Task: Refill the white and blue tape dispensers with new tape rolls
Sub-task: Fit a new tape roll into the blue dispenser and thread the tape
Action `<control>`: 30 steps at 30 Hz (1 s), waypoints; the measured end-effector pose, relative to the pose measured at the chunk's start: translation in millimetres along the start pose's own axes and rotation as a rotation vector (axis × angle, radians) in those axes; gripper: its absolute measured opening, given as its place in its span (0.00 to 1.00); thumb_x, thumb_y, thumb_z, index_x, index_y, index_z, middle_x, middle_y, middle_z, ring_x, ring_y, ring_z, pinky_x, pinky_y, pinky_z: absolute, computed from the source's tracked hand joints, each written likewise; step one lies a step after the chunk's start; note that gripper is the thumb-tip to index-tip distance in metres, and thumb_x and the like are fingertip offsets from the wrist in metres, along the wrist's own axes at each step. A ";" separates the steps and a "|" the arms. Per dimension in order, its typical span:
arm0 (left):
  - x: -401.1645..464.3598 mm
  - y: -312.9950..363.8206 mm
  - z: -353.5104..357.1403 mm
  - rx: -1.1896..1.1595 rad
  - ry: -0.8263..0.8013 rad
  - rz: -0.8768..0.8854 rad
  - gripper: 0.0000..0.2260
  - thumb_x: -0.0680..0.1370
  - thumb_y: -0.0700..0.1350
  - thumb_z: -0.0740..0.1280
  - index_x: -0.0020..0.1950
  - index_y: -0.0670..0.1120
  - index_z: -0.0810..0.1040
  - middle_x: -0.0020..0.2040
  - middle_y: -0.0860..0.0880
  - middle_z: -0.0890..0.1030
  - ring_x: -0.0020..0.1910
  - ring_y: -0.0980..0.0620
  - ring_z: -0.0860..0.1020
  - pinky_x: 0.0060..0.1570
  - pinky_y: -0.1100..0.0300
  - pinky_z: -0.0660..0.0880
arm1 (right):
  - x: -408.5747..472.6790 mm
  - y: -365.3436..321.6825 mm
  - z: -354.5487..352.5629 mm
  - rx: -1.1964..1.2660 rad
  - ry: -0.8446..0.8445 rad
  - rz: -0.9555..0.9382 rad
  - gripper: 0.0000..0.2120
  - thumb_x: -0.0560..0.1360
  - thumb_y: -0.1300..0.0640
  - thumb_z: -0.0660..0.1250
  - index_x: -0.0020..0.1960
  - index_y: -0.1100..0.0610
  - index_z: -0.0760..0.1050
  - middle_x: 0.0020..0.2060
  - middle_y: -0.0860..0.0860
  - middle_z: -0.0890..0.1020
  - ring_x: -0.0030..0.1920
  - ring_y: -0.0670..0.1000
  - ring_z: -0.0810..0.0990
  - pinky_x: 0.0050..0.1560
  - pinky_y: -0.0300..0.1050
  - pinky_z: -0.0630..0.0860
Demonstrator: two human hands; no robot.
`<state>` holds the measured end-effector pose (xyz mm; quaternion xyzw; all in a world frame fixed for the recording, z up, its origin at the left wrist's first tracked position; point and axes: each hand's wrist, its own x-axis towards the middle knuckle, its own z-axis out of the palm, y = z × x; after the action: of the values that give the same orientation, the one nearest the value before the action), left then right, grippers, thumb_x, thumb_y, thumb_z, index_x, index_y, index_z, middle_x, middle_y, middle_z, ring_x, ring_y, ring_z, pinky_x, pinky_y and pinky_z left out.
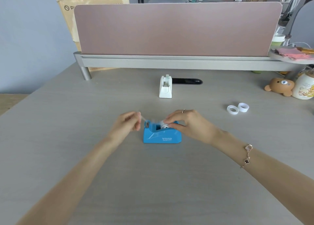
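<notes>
The grey desk (pixel 51 139) carries everything, and the blue tape dispenser (pixel 162 134) near its middle serves as the landmark. Behind the blue dispenser, well apart toward the pink divider (pixel 176 29), stands the white tape dispenser (pixel 165 87), which seems to hold tape already, though that is hard to confirm. Off to the right of the blue dispenser and a little behind it, two small rings (pixel 237 108) lie side by side, touching; they may be spent cores or spare rolls, I cannot tell which. The right hand (pixel 188 123) sits over the rear of the blue dispenser, its thumb and fingers pressed onto the tape roll (pixel 164 124) seated in the cradle. The left hand (pixel 126 125) hovers just left of the cutter end, fingertips pinched together on what looks like a thin clear strip of tape (pixel 142 117) drawn from the roll. The step in hand appears to be threading the new roll; next, the strip likely needs pulling down across the serrated blade and pressing there, while the roll is kept from lifting out.
</notes>
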<state>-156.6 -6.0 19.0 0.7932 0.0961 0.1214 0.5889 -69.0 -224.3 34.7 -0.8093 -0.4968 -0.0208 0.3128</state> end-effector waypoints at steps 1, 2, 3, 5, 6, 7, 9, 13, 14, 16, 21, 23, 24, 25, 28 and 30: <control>-0.2 2.6 -0.8 -0.032 0.001 0.011 0.16 0.81 0.44 0.59 0.33 0.46 0.72 0.25 0.54 0.74 0.30 0.57 0.72 0.43 0.61 0.73 | 0.3 0.6 0.1 0.002 -0.003 0.000 0.08 0.75 0.60 0.69 0.52 0.57 0.83 0.49 0.50 0.85 0.49 0.48 0.82 0.55 0.39 0.74; 0.4 5.3 -2.1 -0.024 -0.004 0.033 0.16 0.81 0.44 0.58 0.33 0.46 0.71 0.25 0.55 0.73 0.30 0.56 0.71 0.43 0.60 0.73 | 0.6 1.0 -0.2 0.008 -0.002 0.007 0.08 0.75 0.60 0.69 0.52 0.56 0.83 0.49 0.50 0.85 0.49 0.46 0.81 0.55 0.38 0.74; 1.2 8.8 -3.1 0.008 -0.013 0.056 0.16 0.81 0.44 0.58 0.33 0.46 0.71 0.25 0.55 0.74 0.30 0.56 0.71 0.43 0.60 0.72 | 0.5 1.3 -0.7 0.024 0.003 0.014 0.08 0.75 0.61 0.69 0.52 0.56 0.83 0.49 0.50 0.85 0.49 0.45 0.81 0.55 0.37 0.74; 2.8 11.5 -7.0 0.083 -0.026 0.082 0.17 0.81 0.44 0.59 0.33 0.46 0.71 0.25 0.55 0.74 0.29 0.57 0.71 0.42 0.59 0.70 | 0.4 2.6 -2.1 0.068 0.004 0.027 0.08 0.74 0.62 0.69 0.52 0.56 0.83 0.49 0.50 0.85 0.49 0.45 0.81 0.56 0.38 0.75; 2.8 10.8 -8.8 0.114 -0.033 0.084 0.16 0.81 0.44 0.60 0.32 0.46 0.72 0.25 0.54 0.74 0.29 0.58 0.71 0.41 0.60 0.69 | 0.4 3.2 -2.4 0.085 0.006 0.031 0.08 0.74 0.62 0.69 0.52 0.56 0.83 0.49 0.50 0.85 0.49 0.45 0.81 0.56 0.38 0.75; 2.0 8.6 -10.4 0.140 -0.039 0.080 0.16 0.80 0.45 0.60 0.32 0.46 0.72 0.25 0.54 0.75 0.29 0.58 0.71 0.40 0.61 0.69 | -0.1 3.9 -2.7 0.098 0.010 0.032 0.08 0.74 0.63 0.69 0.52 0.57 0.83 0.49 0.50 0.85 0.49 0.45 0.81 0.57 0.38 0.75; -2.1 1.6 -12.0 0.187 -0.037 0.066 0.16 0.79 0.47 0.61 0.32 0.47 0.72 0.24 0.54 0.75 0.28 0.58 0.71 0.38 0.61 0.68 | -0.6 4.6 -2.5 0.106 0.013 0.030 0.08 0.74 0.63 0.69 0.52 0.57 0.83 0.49 0.50 0.85 0.50 0.44 0.81 0.57 0.39 0.75; -8.5 -10.6 -8.4 0.255 -0.010 0.039 0.17 0.81 0.45 0.60 0.32 0.46 0.72 0.24 0.55 0.75 0.27 0.59 0.71 0.34 0.65 0.67 | -0.3 3.7 -2.4 0.107 0.006 0.026 0.08 0.74 0.63 0.69 0.52 0.57 0.83 0.50 0.50 0.85 0.50 0.44 0.80 0.57 0.38 0.75; -8.6 -12.5 -7.1 0.284 0.002 0.037 0.17 0.81 0.45 0.60 0.32 0.46 0.72 0.24 0.55 0.75 0.27 0.58 0.71 0.33 0.66 0.67 | -0.4 3.7 -2.5 0.107 0.007 0.026 0.08 0.74 0.63 0.69 0.52 0.57 0.83 0.49 0.50 0.85 0.51 0.44 0.80 0.57 0.38 0.75; -7.7 -15.3 -5.0 0.326 0.026 0.025 0.17 0.80 0.46 0.60 0.31 0.47 0.72 0.23 0.56 0.75 0.27 0.57 0.70 0.30 0.68 0.65 | -0.8 3.9 -2.5 0.107 0.005 0.030 0.08 0.74 0.63 0.69 0.52 0.57 0.83 0.50 0.50 0.85 0.51 0.44 0.80 0.57 0.38 0.75; -9.2 -18.0 -1.0 0.426 0.061 0.054 0.17 0.80 0.46 0.60 0.31 0.47 0.72 0.24 0.53 0.75 0.26 0.59 0.69 0.30 0.68 0.64 | -0.9 4.2 -2.4 0.103 0.002 0.034 0.08 0.74 0.63 0.69 0.52 0.57 0.83 0.50 0.50 0.85 0.50 0.45 0.81 0.57 0.39 0.75; -10.4 -19.1 2.1 0.470 0.074 0.058 0.17 0.80 0.46 0.60 0.31 0.46 0.72 0.27 0.50 0.75 0.26 0.59 0.69 0.29 0.67 0.64 | 0.0 4.8 -2.6 0.099 -0.002 0.040 0.08 0.74 0.63 0.70 0.52 0.57 0.83 0.50 0.50 0.85 0.50 0.46 0.82 0.57 0.40 0.75; -10.7 -20.3 4.0 0.486 0.081 0.056 0.17 0.80 0.46 0.60 0.32 0.44 0.72 0.28 0.46 0.76 0.26 0.59 0.68 0.29 0.66 0.63 | 0.4 5.1 -2.5 0.097 -0.002 0.042 0.08 0.74 0.63 0.70 0.52 0.57 0.83 0.50 0.50 0.85 0.50 0.46 0.82 0.57 0.40 0.75; -11.0 -21.4 6.1 0.503 0.092 0.059 0.16 0.80 0.46 0.60 0.33 0.42 0.72 0.29 0.42 0.76 0.27 0.57 0.68 0.29 0.64 0.63 | 1.0 5.4 -2.4 0.096 0.001 0.043 0.08 0.74 0.63 0.70 0.52 0.57 0.83 0.50 0.50 0.85 0.49 0.45 0.82 0.57 0.40 0.75; -12.5 -23.5 13.6 0.524 0.122 0.093 0.15 0.79 0.45 0.60 0.34 0.40 0.69 0.28 0.41 0.71 0.28 0.55 0.64 0.28 0.61 0.60 | 1.1 5.2 -2.1 0.103 0.013 0.060 0.07 0.74 0.62 0.70 0.51 0.57 0.83 0.50 0.49 0.86 0.51 0.42 0.80 0.57 0.36 0.75; -14.7 -21.4 18.3 0.536 0.146 0.118 0.16 0.79 0.44 0.61 0.33 0.40 0.66 0.26 0.47 0.65 0.27 0.55 0.61 0.27 0.62 0.59 | 0.6 4.8 -2.4 0.121 0.022 0.081 0.07 0.73 0.61 0.71 0.51 0.57 0.84 0.50 0.48 0.86 0.52 0.41 0.80 0.58 0.34 0.74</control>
<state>-165.3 -20.8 -7.7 0.9141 0.1206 0.1825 0.3415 -64.0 -226.6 34.6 -0.8080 -0.4606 0.0130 0.3672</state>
